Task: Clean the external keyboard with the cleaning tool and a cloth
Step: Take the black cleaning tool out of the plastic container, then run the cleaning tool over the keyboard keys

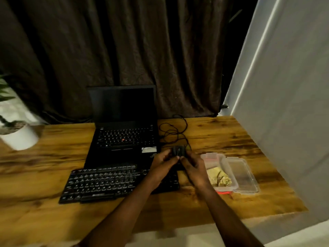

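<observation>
While both hands meet above the right end of the keyboard [106,182], the left hand [164,162] and the right hand [193,168] pinch a small dark object [178,151] between curled fingertips. It is blocky, and too blurred to show any detail. The keyboard is a flat black slab of pale-lettered keys, lying below and left of the fingers on a glossy wooden table [53,154] with a streaked grain. Just right of the fingers sits a clear plastic box [211,157] with red clips, holding a crumpled yellow cloth [218,177]. Its clear rectangular lid [243,173] lies alongside. Left of the fingers and beyond them stands an open black laptop [122,138], and a thin black cable [173,131] loops just beyond them. Far to the left is a smooth white pot [21,138], and behind everything hangs a dark pleated curtain [124,41].
</observation>
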### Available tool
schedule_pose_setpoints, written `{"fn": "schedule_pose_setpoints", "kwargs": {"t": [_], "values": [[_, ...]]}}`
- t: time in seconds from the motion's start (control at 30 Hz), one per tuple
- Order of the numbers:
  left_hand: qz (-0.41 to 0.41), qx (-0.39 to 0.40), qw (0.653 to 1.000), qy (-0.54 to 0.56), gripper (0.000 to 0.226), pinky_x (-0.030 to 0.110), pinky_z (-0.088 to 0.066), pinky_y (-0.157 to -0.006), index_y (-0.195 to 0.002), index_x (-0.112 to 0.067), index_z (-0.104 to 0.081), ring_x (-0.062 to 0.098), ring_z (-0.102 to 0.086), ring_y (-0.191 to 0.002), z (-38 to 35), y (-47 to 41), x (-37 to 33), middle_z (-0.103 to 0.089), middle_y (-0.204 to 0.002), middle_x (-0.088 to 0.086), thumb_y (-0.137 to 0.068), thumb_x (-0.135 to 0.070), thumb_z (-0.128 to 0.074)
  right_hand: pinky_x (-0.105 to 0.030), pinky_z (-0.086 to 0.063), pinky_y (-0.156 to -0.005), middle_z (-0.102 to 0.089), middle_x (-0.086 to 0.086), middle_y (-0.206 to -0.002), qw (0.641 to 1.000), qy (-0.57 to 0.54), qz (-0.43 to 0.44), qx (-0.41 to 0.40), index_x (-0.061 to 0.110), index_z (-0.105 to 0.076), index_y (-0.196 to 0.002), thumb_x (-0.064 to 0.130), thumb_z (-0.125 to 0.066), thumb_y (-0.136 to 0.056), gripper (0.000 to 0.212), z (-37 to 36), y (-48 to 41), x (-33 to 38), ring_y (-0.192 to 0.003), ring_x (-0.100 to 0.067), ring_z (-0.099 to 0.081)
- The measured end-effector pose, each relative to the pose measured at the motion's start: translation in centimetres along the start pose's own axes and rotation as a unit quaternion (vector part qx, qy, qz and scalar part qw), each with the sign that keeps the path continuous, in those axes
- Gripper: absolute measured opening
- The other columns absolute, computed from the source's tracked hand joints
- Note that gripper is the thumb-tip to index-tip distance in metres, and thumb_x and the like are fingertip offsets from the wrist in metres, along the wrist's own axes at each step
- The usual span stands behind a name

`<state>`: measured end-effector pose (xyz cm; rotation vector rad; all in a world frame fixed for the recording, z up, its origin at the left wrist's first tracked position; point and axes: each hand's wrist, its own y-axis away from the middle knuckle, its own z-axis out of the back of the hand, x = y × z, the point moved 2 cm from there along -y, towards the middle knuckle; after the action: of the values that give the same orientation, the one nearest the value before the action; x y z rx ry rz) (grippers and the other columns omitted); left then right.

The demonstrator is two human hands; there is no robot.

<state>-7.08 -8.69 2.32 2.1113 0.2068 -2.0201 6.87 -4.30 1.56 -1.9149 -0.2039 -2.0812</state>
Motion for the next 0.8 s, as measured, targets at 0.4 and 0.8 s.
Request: {"fn": "schedule_pose_setpoints", "kwargs": {"t": [0.4,0.8], "values": [[-0.025,0.013,0.992,-0.119,0.035,0.032,-0.052,-0.100,-0.128,-0.018,-0.066,0.010,-0.065,-0.114,11.7,2.0,-0.1,-0.072,-0.119,-0.003,-0.094,-0.007,-0.065,-0.018,-0.051,-0.071,-0.073,0.007,-0.087,0.998,-0.039,-0.047,-0.020,0.019,-0.069,-0.103,0.002,-0.059,-0.094,0.022,-12.2,1.7,1.1,-0.080,-0.004,-0.066],[-0.067,0.076,0.980,-0.172,0.045,0.039,-0.055,-0.096,-0.131,-0.027,-0.064,0.008,-0.068,-0.107,18.1,1.9,0.8,-0.074,-0.112,-0.007,-0.087,-0.017,-0.064,-0.020,-0.046,-0.062,-0.068,-0.003,-0.078,0.991,-0.016,-0.057,-0.120,0.012,-0.069,-0.086,0.017,-0.057,-0.097,0.017,-19.4,3.2,1.3,-0.068,-0.004,-0.058]]}}
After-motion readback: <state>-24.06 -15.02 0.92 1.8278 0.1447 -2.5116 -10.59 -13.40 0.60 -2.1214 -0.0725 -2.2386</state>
